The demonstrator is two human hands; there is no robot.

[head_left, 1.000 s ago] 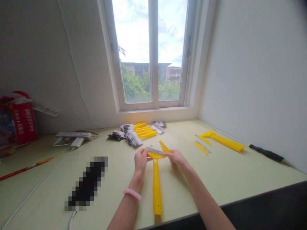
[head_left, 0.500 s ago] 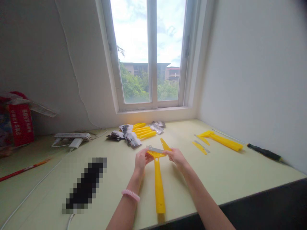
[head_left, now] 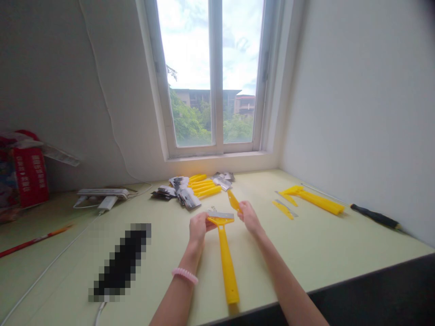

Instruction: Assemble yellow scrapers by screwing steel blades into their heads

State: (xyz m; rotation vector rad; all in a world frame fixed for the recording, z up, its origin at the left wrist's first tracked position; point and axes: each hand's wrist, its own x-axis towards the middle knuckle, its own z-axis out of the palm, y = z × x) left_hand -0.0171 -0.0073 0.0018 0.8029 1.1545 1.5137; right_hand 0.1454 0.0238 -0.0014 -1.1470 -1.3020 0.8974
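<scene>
Closed around the head end of a yellow scraper (head_left: 227,267) is my left hand (head_left: 198,227). The scraper's handle points toward me, and a metal blade (head_left: 220,215) lies across its head. My right hand (head_left: 249,218), just to the right, pinches a flat yellow plastic piece (head_left: 233,200) that tapers upward and is apart from the scraper. Small metal bits (head_left: 212,209), too small to name, show beyond the blade.
Several yellow handles (head_left: 207,188) and packaged blades (head_left: 189,198) are piled near the window. At right lie another yellow scraper (head_left: 319,200), a loose yellow piece with a blade (head_left: 283,210), and a black-handled screwdriver (head_left: 374,216). A power strip (head_left: 102,194) sits left.
My right hand has moved up and away from the scraper head with the yellow piece, uncovering the blade's right end. The scraper's handle end has swung slightly right.
</scene>
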